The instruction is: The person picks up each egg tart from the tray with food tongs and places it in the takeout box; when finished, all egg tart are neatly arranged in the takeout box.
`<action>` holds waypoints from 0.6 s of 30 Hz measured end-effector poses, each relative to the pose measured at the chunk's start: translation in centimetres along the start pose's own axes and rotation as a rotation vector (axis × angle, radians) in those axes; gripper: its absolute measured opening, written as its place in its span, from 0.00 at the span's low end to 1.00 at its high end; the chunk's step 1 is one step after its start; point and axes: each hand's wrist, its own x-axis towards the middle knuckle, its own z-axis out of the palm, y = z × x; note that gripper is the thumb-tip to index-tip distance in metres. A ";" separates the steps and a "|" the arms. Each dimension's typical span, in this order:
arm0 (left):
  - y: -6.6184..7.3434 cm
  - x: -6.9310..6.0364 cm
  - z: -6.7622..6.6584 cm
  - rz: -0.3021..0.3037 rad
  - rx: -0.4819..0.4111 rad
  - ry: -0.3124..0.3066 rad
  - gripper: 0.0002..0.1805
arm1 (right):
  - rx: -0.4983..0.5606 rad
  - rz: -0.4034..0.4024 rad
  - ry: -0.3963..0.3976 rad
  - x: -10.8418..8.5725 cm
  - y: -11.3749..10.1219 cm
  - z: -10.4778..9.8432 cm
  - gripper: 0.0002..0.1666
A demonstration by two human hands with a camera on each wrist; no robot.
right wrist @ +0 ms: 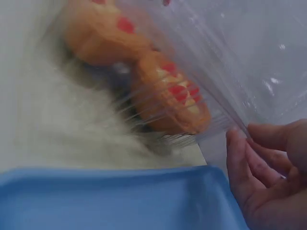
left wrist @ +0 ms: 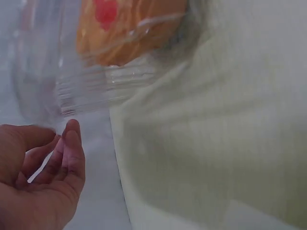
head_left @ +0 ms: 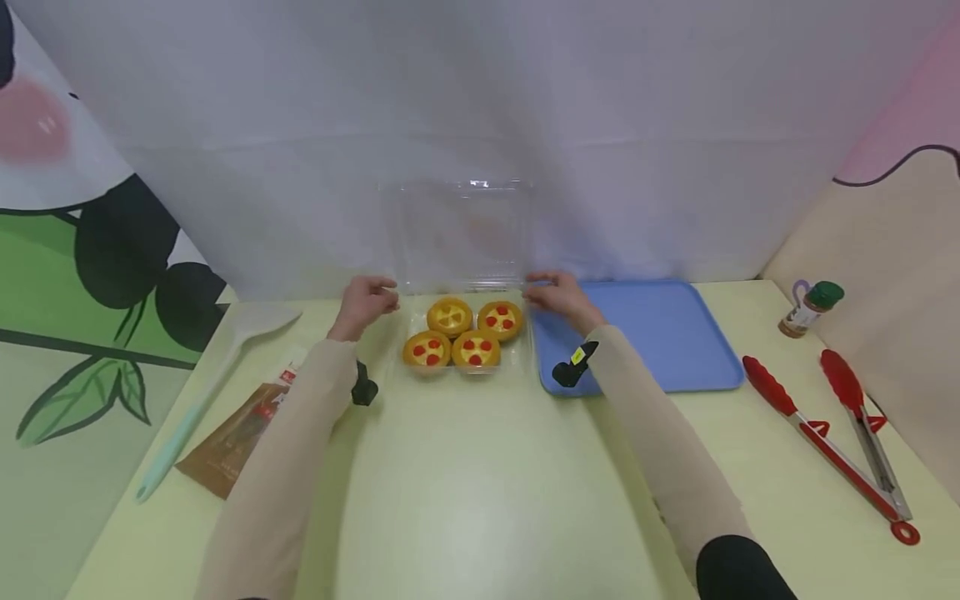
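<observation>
A clear plastic clamshell container point(head_left: 514, 360) lies at the back of the table, its transparent lid point(head_left: 465, 233) raised against the backdrop. Several round golden tarts point(head_left: 476, 348) sit in its base, most with red dots on yellow tops. At the lid's left hinge corner is my left hand point(head_left: 366, 305), fingers loosely bent; the left wrist view shows a small gap between thumb point(left wrist: 41, 135) and fingertips, with the plastic just above. On the opposite side, my right hand point(head_left: 561, 298) pinches the lid's edge between thumb and finger, over the blue tray's corner.
The blue tray point(head_left: 660, 333) lies right of the container. Beyond it are a green-capped shaker bottle point(head_left: 810, 308) and red-tipped tongs point(head_left: 840, 454). On the left lie a long-handled spatula-like utensil point(head_left: 198, 404) and a brown packet point(head_left: 232, 437). A white backdrop point(head_left: 637, 167) rises behind.
</observation>
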 end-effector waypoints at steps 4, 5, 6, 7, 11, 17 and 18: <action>0.1 0.4 0.5 0.014 -0.017 -0.008 0.23 | 0.138 0.055 -0.023 0.4 0.5 -0.2 0.25; 0.0 0.5 0.5 0.018 -0.036 -0.017 0.24 | 0.161 0.063 -0.025 0.4 0.6 -0.3 0.25; -0.1 0.6 0.5 0.023 -0.068 -0.025 0.25 | 0.175 0.068 -0.025 0.4 0.6 -0.3 0.25; 0.1 0.4 0.4 0.022 -0.107 -0.036 0.26 | 0.187 0.069 -0.022 0.5 0.7 -0.3 0.25; -1.5 1.4 -0.1 0.082 -0.323 -0.078 0.26 | 0.217 0.061 -0.007 0.7 0.6 -0.3 0.24; -0.2 0.2 -0.4 0.079 -0.353 -0.053 0.24 | 0.217 0.023 -0.002 1.2 0.3 -0.3 0.23; 0.0 0.1 -0.5 0.076 -0.348 -0.049 0.24 | 0.208 0.012 -0.006 1.2 0.3 -0.3 0.23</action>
